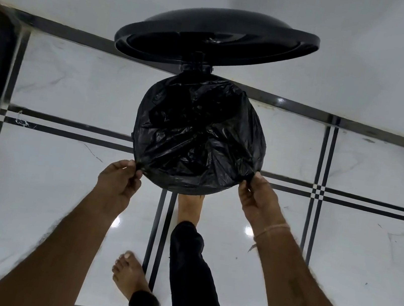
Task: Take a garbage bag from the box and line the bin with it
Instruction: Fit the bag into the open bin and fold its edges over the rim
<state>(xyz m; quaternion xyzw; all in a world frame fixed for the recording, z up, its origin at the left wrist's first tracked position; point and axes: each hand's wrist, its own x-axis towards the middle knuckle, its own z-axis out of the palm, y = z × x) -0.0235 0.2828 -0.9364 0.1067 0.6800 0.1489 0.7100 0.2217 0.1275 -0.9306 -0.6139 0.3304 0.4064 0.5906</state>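
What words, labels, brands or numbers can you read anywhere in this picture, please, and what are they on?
None can be read.
The bag, the lid and the floor carry no visible print.
Both the left hand and the right hand pinch the bag's edge; neither they nor the wrist thread show text.

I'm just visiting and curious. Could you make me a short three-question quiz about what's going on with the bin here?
1. True or false: the lid of the bin is shut.
2. Where does each hand grip the garbage bag? A) at the near rim, one on each side B) both at the far rim C) inside the bin
3. What presses at the foot of the bin, under its near edge?

Key:
1. False, it stands open.
2. A: left hand, right hand.
3. A bare foot, probably on a pedal that is hidden.
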